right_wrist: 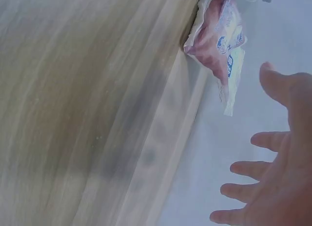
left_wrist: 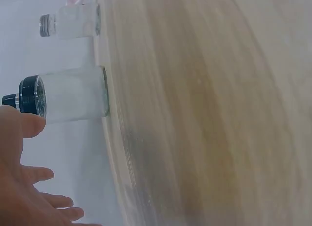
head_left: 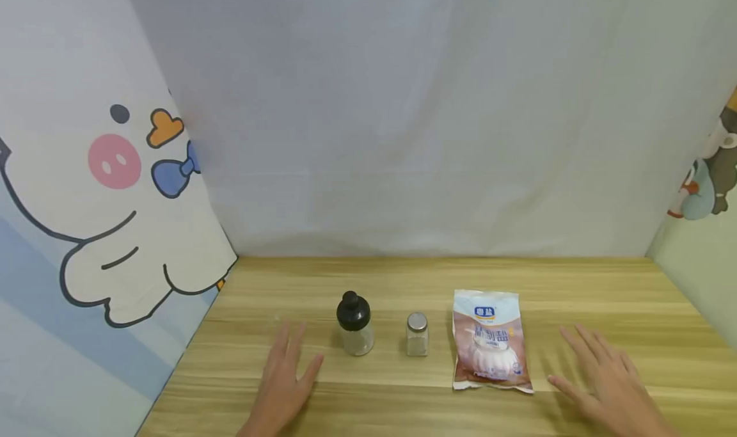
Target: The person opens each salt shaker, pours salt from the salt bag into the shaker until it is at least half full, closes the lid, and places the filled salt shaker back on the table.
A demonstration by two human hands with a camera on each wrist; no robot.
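Note:
My left hand [head_left: 284, 381] is over the table's left part with fingers spread, holding nothing. To its right stands a clear glass jar [head_left: 358, 341] with a black lid [head_left: 354, 311]; in the left wrist view the thumb overlaps that lid. A small glass shaker [head_left: 417, 342] with a silver metal cap stands upright in the middle. Right of it lies a brown and white packet [head_left: 491, 344] with a blue label and printed characters. On the packet's right side, my right hand [head_left: 610, 376] is spread and holds nothing; the right wrist view shows its fingers apart from the packet [right_wrist: 219, 43].
The wood-grain table [head_left: 403, 411] runs back to a pale cloth wall [head_left: 403, 136]. A cartoon-printed sheet [head_left: 132, 232] borders the left side, and another printed sheet [head_left: 697, 251] borders the right.

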